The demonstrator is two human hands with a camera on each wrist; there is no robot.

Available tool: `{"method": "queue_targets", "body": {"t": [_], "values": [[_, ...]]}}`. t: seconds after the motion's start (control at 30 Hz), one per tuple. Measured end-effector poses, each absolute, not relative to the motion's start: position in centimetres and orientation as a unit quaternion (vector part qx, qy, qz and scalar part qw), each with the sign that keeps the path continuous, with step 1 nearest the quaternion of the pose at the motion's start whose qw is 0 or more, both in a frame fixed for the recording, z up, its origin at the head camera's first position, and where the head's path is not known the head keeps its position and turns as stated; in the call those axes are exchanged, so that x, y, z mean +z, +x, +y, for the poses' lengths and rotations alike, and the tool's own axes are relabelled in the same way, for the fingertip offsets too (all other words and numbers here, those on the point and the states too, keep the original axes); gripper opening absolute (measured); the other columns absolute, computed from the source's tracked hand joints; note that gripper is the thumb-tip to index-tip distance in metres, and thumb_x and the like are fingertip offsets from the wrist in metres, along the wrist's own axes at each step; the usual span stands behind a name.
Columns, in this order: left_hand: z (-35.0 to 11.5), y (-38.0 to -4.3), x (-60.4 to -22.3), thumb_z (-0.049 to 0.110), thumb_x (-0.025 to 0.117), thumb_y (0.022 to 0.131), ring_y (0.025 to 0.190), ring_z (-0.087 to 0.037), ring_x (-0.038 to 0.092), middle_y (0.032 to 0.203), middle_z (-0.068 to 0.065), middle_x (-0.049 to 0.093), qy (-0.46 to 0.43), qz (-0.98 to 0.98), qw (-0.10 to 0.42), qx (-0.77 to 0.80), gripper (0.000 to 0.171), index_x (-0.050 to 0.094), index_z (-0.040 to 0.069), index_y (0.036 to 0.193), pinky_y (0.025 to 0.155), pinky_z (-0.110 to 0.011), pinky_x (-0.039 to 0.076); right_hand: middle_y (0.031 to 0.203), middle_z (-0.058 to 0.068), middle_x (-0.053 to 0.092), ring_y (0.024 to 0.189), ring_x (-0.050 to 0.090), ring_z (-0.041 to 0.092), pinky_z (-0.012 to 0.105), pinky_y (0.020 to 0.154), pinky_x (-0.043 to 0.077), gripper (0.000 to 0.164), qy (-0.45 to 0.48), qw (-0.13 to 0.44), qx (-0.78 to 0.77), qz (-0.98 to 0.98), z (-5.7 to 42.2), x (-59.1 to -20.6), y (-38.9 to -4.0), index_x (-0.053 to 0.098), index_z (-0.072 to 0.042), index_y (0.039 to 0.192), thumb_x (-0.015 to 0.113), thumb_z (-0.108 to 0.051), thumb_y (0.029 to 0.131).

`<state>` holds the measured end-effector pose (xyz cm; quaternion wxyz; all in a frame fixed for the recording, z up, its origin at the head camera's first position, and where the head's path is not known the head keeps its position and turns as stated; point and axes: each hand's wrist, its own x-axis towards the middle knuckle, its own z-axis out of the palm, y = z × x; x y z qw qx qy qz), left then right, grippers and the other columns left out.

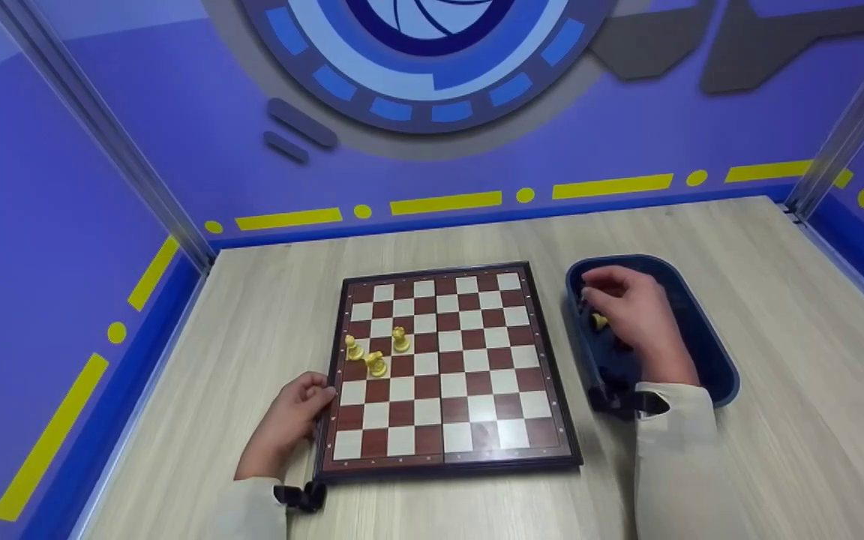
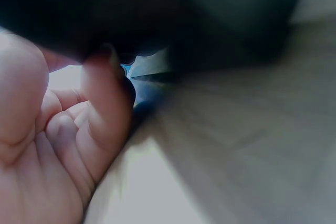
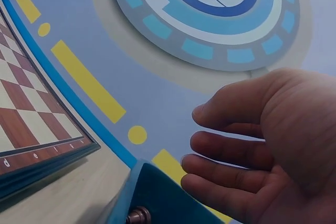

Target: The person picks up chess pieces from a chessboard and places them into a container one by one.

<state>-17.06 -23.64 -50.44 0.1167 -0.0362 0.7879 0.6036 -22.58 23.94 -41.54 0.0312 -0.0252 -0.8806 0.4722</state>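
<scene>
A chessboard lies on the table, brown and white squares in a dark frame. Three gold chess pieces are on its left part: a knight, a piece with a notched top and a slimmer piece. At the board's left edge, my left hand grips the frame; the left wrist view shows its bent fingers against the dark underside. Over the blue bin, my right hand hovers with relaxed fingers and nothing between them. A gold piece and dark pieces lie in the bin, partly hidden.
The pale wood table runs back to a blue printed wall with yellow dashes. Side walls stand at left and right. A narrow strip of table separates board and bin. In the right wrist view, a dark reddish piece shows inside the bin.
</scene>
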Motion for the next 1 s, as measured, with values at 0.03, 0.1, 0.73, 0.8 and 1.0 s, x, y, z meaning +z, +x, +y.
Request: {"method": "queue_targets", "body": {"t": [0.03, 0.1, 0.73, 0.8, 1.0], "values": [[-23.6, -17.1, -50.4, 0.013, 0.055, 0.098, 0.050, -0.008, 0.049, 0.074, 0.002, 0.060, -0.037, 0.788, 0.117, 0.603, 0.024, 0.049, -0.003, 0.113, 0.042, -0.024, 0.039, 0.118, 0.010, 0.065, 0.099, 0.062, 0.023, 0.028, 0.078, 0.051, 0.032, -0.024, 0.033, 0.471, -0.881, 23.8, -41.5, -22.6, 0.063, -0.011, 0.123, 0.060, -0.027, 0.096], [-23.5, -17.1, -50.4, 0.013, 0.055, 0.098, 0.050, -0.008, 0.048, 0.073, 0.002, 0.060, -0.039, 0.789, 0.116, 0.602, 0.023, 0.049, -0.003, 0.113, 0.041, -0.023, 0.039, 0.117, 0.010, 0.065, 0.098, 0.061, 0.024, 0.029, 0.076, 0.050, 0.031, -0.023, 0.035, 0.467, -0.883, 23.6, -41.5, -22.6, 0.063, -0.012, 0.122, 0.060, -0.027, 0.095], [-23.6, -17.1, -50.6, 0.011, 0.054, 0.098, 0.057, -0.010, 0.056, 0.077, 0.000, 0.063, -0.038, 0.791, 0.111, 0.601, 0.023, 0.049, -0.005, 0.114, 0.044, -0.025, 0.044, 0.109, 0.010, 0.070, 0.096, 0.064, 0.023, 0.029, 0.074, 0.050, 0.024, 0.018, 0.092, 0.445, -0.890, 21.9, -41.8, -22.9, 0.068, -0.010, 0.114, 0.063, -0.018, 0.091], [-23.5, -17.1, -50.5, 0.010, 0.054, 0.097, 0.058, -0.010, 0.056, 0.077, 0.000, 0.063, -0.039, 0.791, 0.109, 0.601, 0.022, 0.050, -0.005, 0.113, 0.045, -0.025, 0.044, 0.110, 0.009, 0.070, 0.097, 0.064, 0.023, 0.032, 0.078, 0.050, 0.023, 0.021, 0.092, 0.444, -0.891, 21.8, -41.7, -22.8, 0.067, -0.011, 0.114, 0.063, -0.018, 0.092], [-23.6, -17.1, -50.6, 0.009, 0.054, 0.097, 0.057, -0.010, 0.055, 0.076, 0.000, 0.062, -0.035, 0.791, 0.109, 0.601, 0.022, 0.049, -0.005, 0.113, 0.045, -0.025, 0.043, 0.111, 0.010, 0.069, 0.099, 0.064, 0.025, 0.039, 0.083, 0.051, 0.023, 0.035, 0.090, 0.448, -0.889, 21.1, -41.6, -22.9, 0.067, -0.009, 0.115, 0.062, -0.016, 0.093]]}}
